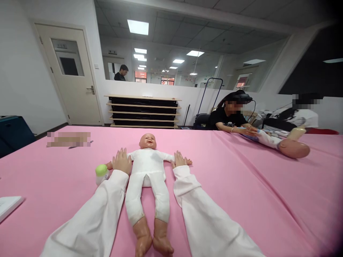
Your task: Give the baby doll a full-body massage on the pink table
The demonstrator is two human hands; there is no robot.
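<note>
A baby doll (147,171) in a white suit lies on its back on the pink table cover (214,185), head away from me, bare feet toward me. My left hand (122,160) lies flat, fingers stretched, on the doll's outstretched arm on the left. My right hand (179,159) lies flat on the doll's other arm, close to its small hand. Both my arms wear white sleeves. A small bottle with a green cap (102,174) stands just left of my left wrist.
A white flat object (8,206) lies at the left edge. Across the table at the right, two people sit with another doll (284,144) lying in front of them. A cream door, low shelves and a glass partition stand behind; another person stands beyond the glass.
</note>
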